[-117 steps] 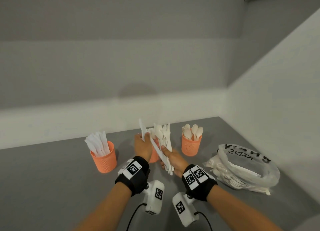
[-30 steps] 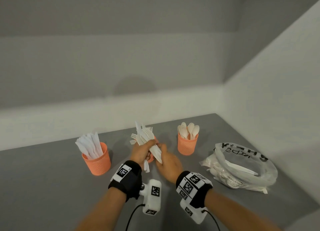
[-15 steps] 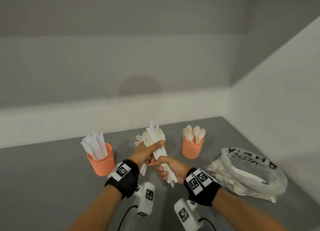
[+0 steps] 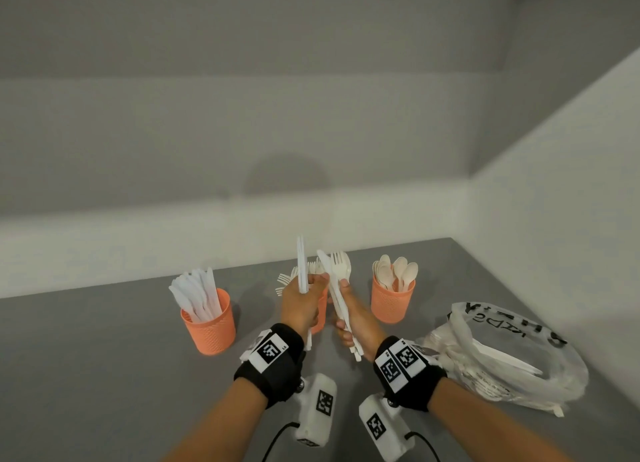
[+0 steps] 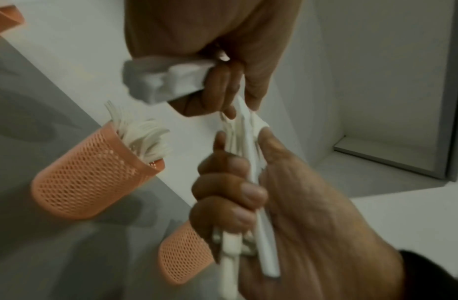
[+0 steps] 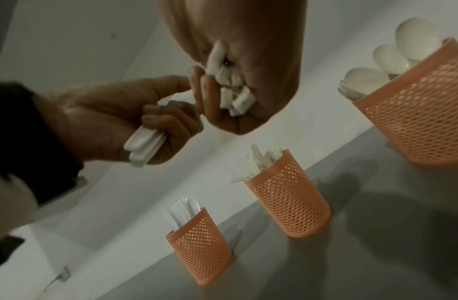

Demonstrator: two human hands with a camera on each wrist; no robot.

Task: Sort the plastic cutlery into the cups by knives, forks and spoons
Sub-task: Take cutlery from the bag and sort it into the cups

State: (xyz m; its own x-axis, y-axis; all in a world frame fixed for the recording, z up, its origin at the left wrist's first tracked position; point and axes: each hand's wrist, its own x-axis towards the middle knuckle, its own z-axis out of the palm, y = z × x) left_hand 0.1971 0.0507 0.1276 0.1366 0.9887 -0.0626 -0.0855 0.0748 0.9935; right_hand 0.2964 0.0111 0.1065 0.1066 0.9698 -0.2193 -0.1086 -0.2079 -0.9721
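Observation:
In the head view my left hand (image 4: 300, 305) grips a few white plastic knives (image 4: 302, 264) upright, just left of the mixed bundle of forks and knives (image 4: 338, 288) that my right hand (image 4: 356, 323) grips by the handles. Three orange mesh cups stand on the grey table: the knife cup (image 4: 209, 323) at left, the fork cup (image 4: 321, 311) mostly hidden behind my left hand, and the spoon cup (image 4: 393, 299) at right. The right wrist view shows the knife handles (image 6: 145, 148) in my left hand (image 6: 114, 119). The left wrist view shows the bundle (image 5: 251, 162) in my right fist.
A crumpled clear plastic bag (image 4: 502, 354) with more white cutlery lies on the table at the right, close to the side wall. The back wall runs just behind the cups. Bare grey tabletop (image 4: 104, 375) spreads to the left and front.
My left hand has come off the bundle with knives in it and now holds them upright, apart from the bundle. My right hand keeps its grip on the rest.

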